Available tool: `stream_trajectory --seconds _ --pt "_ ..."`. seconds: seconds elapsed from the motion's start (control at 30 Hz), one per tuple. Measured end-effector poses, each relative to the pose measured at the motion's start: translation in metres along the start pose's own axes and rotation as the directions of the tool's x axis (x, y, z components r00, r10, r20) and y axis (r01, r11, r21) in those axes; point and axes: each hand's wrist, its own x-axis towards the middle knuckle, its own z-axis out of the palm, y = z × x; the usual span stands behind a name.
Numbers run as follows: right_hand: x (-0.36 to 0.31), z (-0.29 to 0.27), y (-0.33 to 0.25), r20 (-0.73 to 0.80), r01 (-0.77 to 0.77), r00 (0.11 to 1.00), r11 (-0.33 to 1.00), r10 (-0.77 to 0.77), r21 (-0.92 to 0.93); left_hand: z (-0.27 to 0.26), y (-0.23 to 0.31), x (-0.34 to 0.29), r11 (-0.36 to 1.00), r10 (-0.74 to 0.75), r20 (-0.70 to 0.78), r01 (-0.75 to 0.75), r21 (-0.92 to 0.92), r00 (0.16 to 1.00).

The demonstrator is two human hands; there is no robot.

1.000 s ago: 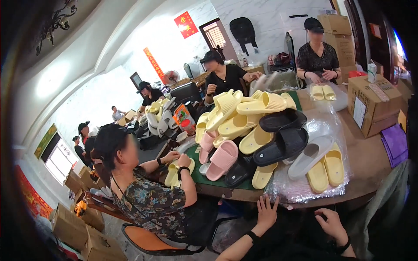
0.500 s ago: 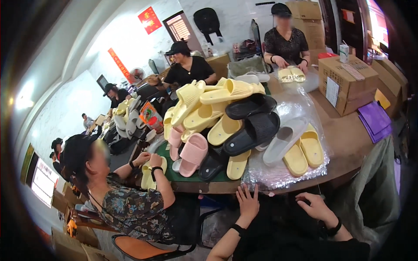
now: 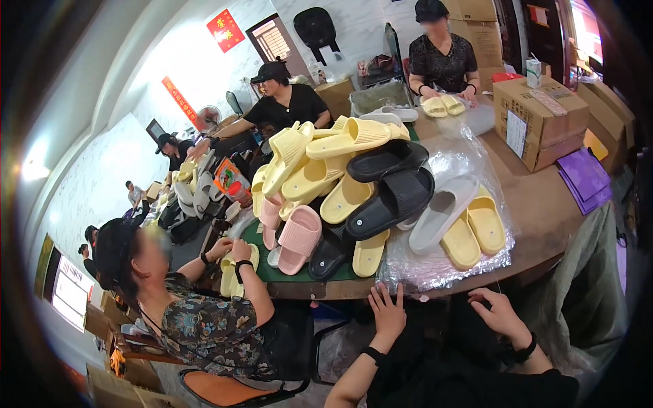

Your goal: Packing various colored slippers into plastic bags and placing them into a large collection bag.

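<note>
My left hand point(image 3: 388, 311) rests its outstretched fingers at the table's near edge, just below a stack of clear plastic bags point(image 3: 442, 272). My right hand point(image 3: 498, 314) is empty and loosely bent, its thumb apart from the fingers, below the edge and farther right. Nearest to both hands lies a pair of pale yellow slippers point(image 3: 474, 228) on the bags, with a grey slipper point(image 3: 443, 212) leaning beside it. Left of these rises a heap of yellow, black and pink slippers; a black slipper point(image 3: 394, 204) and a pink slipper point(image 3: 299, 239) face me.
A co-worker point(image 3: 197, 313) on my left handles yellow slippers point(image 3: 238, 275). Across the table, another person point(image 3: 442, 61) holds a yellow pair. A cardboard box point(image 3: 541, 122) with a drink carton and some purple bags point(image 3: 585, 180) are on the right. Grey-green sheeting point(image 3: 578, 285) hangs beside my right arm.
At the back, the person in black has stretched an arm left toward the farther slipper pile. The person across has shifted the yellow pair slightly left. My hands have barely moved.
</note>
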Motion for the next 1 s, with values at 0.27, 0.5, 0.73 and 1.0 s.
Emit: stream_trajectory --seconds 0.27,0.5,0.73,1.0 --pt "0.005 0.006 0.003 0.031 -0.012 0.999 1.0 0.013 -0.009 0.004 -0.003 -0.001 0.999 -0.012 -0.023 0.011 -0.051 1.0" --pt "0.008 0.001 0.002 -0.026 -0.043 0.999 0.996 0.045 0.077 0.017 -0.002 0.007 0.997 -0.032 -0.125 0.023 -0.069 0.992" --pt "0.022 0.002 -0.01 0.027 0.013 1.0 0.997 -0.011 -0.076 0.011 0.003 0.0 0.993 -0.081 -0.069 0.074 -0.096 0.994" --pt "0.02 0.024 -0.037 0.039 0.018 0.999 0.984 -0.011 -0.178 0.024 -0.006 0.002 0.982 -0.064 -0.166 0.032 -0.186 0.984"
